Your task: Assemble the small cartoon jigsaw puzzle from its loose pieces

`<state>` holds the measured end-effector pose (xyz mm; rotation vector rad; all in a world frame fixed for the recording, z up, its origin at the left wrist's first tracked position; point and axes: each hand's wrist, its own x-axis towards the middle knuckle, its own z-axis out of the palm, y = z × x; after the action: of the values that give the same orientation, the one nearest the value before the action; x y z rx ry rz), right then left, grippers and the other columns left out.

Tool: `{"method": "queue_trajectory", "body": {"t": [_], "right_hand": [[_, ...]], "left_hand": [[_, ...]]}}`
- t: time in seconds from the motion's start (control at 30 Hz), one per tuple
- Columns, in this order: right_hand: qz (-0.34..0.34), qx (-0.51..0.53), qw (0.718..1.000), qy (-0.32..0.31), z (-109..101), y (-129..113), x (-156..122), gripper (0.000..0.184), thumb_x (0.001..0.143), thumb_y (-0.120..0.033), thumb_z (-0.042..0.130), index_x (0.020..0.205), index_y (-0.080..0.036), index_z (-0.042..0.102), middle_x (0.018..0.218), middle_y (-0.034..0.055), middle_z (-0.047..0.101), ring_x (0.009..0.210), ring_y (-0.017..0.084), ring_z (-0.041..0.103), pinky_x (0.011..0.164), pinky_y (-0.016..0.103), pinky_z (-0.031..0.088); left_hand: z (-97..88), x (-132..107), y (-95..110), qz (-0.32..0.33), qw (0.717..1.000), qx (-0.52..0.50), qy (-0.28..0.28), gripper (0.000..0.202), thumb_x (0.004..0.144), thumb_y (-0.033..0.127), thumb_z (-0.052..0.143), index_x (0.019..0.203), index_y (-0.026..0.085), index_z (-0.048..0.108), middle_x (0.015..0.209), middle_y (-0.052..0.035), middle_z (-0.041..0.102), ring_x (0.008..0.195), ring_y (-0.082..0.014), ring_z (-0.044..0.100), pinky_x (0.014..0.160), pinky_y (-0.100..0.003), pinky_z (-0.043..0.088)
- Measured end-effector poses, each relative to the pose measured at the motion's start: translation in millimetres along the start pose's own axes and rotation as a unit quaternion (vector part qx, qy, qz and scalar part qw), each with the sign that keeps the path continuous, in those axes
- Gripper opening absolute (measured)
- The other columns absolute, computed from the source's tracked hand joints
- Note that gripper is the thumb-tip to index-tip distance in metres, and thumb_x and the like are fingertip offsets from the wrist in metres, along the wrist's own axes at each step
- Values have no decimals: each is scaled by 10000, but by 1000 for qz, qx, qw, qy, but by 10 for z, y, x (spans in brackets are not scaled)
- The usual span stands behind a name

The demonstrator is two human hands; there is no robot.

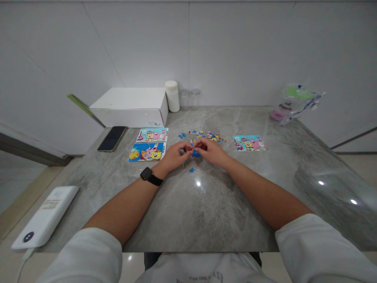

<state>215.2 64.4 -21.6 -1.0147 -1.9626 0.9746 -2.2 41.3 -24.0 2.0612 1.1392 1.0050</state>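
Small jigsaw puzzle pieces point(214, 136) in blue, yellow and pink lie loosely heaped at the middle of the table. My left hand point(176, 154), with a black watch point(151, 176) on its wrist, pinches a puzzle piece at the fingertips. Close against it, my right hand point(211, 150) is also closed in a pinch at a puzzle piece; the fingers largely hide what they hold. Blue pieces point(196, 153) show between and under the hands. A single blue piece point(191, 170) lies nearer to me. Picture cards point(152, 135) point(147, 152) lie left of my hands, another card point(251, 143) to the right.
Along the back of the grey marbled table point(206, 220) stand a white box point(129, 106), a white bottle point(172, 97) and two clear jars point(189, 100). A phone point(112, 138) and a cabled white power bank point(47, 218) lie left. A plastic bag point(294, 105) sits at the back right.
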Motion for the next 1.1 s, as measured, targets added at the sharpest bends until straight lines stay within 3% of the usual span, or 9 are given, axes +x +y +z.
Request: {"method": "queue_trajectory", "body": {"t": [0.27,0.47,0.93,1.1], "right_hand": [[0,33,999,-8,7,28,-15,151,894,-339,631,968,-219,685,827,-4,708,737,157,618,694,280,456],[6,56,998,-34,-25,43,-4,202,854,-388,704,943,-208,691,824,-3,712,726,147,614,684,269,464],[33,30,997,-62,-61,117,0,180,808,-299,746,964,-211,730,834,-2,736,742,147,645,722,273,504],[41,41,997,-55,-60,110,-9,218,816,-343,756,984,-205,737,820,2,730,738,153,642,713,279,510]], "left_hand": [[-3,-11,-3,-18,1000,-10,10,207,944,368,687,1069,212,743,916,-10,768,846,-173,698,796,-300,541],[11,-12,-12,-19,1000,-24,7,206,942,388,700,1047,216,744,888,-1,753,837,-167,690,815,-299,538],[17,-21,32,19,999,16,-25,163,948,332,694,1044,212,748,942,-18,769,863,-177,692,830,-312,523],[24,-19,26,23,1000,11,-15,148,963,327,677,1020,212,749,942,-26,774,871,-185,701,841,-323,533]]}}
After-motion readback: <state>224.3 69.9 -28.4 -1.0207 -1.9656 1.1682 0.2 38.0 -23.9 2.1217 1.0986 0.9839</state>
